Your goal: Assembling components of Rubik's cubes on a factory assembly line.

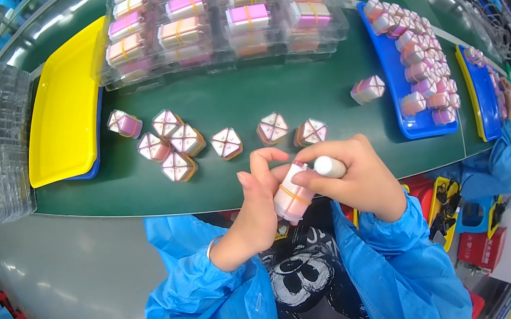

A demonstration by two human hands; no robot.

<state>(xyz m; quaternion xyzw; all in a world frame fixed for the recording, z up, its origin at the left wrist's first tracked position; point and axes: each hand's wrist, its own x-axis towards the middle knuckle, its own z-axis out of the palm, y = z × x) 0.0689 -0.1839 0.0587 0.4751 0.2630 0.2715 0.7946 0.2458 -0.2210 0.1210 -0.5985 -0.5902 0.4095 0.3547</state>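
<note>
Blue sleeves (206,305) closest; my left fingers (260,166) pinch a banded pink-white bundle (292,197) by the near edge of the surface (317,83), likely bracing it, while right fingers (330,148) grip a white tube (329,167) beside it; loose bundles (227,143) sit just beyond, probably for easy reach

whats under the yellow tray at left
A blue tray shows along the right and near edges of the yellow tray; the rest of the blue one, and anything else underneath, is covered.
</note>
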